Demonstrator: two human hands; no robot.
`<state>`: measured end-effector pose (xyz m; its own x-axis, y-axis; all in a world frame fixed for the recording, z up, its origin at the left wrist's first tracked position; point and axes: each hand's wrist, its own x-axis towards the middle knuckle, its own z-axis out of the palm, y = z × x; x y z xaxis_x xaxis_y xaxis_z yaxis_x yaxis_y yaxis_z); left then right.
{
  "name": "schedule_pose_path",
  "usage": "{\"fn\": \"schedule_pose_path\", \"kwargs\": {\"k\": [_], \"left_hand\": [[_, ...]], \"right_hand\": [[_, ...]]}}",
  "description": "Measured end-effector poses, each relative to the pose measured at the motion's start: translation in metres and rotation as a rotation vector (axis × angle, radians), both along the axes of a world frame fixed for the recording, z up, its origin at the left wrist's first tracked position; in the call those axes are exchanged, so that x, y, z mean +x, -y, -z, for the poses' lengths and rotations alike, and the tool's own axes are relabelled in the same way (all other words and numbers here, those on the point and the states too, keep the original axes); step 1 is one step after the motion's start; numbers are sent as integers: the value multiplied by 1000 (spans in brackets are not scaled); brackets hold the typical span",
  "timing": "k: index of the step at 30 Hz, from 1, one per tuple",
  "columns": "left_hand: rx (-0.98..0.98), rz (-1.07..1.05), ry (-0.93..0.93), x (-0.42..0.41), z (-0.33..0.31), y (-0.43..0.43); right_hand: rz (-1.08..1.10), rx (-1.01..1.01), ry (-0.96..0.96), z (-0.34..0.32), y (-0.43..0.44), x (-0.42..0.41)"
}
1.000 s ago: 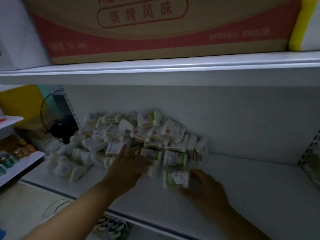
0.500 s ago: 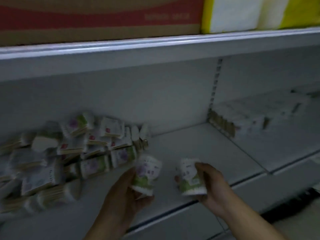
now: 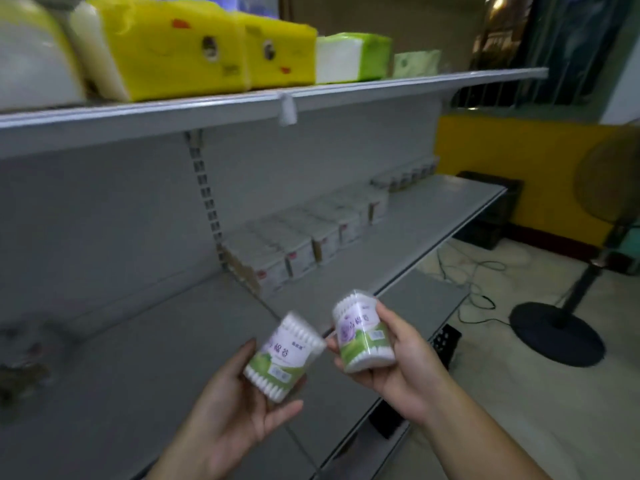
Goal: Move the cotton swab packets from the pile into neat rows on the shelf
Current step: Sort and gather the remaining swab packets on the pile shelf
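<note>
Plastic packet [image 3: 282, 356] in left hand [image 3: 228, 417], another packet [image 3: 362, 336] in right hand [image 3: 405, 372] (close together).

The left hand [image 3: 239, 407] and the right hand [image 3: 405, 375] are both bare, as are the wrists. The left forearm [image 3: 180, 460] and the right forearm [image 3: 485, 445] are uncovered down to the lower edge of the view. The fingers look slender. Motion blur hides the nails and finer detail.

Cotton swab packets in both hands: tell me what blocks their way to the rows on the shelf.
Nothing visible does. The left hand grips the left packet, the right hand the right packet; only bare shelf lies between them and the rows.
</note>
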<state>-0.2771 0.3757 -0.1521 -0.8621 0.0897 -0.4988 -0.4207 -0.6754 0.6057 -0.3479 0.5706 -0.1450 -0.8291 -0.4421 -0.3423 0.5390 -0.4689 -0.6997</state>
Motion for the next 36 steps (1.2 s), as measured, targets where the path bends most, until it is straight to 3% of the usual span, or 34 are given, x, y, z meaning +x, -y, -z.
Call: {"fn": "schedule_pose_path", "kwargs": {"k": [5, 16, 30, 36], "left_hand": [[-27, 210, -118, -60, -3, -88], [-290, 202, -241, -190, 17, -223], [-415, -4, -484, -461, 16, -297], [-609, -172, -469, -553, 26, -321]], "right_hand": [[139, -13, -18, 1, -98, -43], [336, 95, -26, 14, -234, -129], [539, 110, -111, 17, -299, -384], [489, 219, -187, 28, -303, -468]]}}
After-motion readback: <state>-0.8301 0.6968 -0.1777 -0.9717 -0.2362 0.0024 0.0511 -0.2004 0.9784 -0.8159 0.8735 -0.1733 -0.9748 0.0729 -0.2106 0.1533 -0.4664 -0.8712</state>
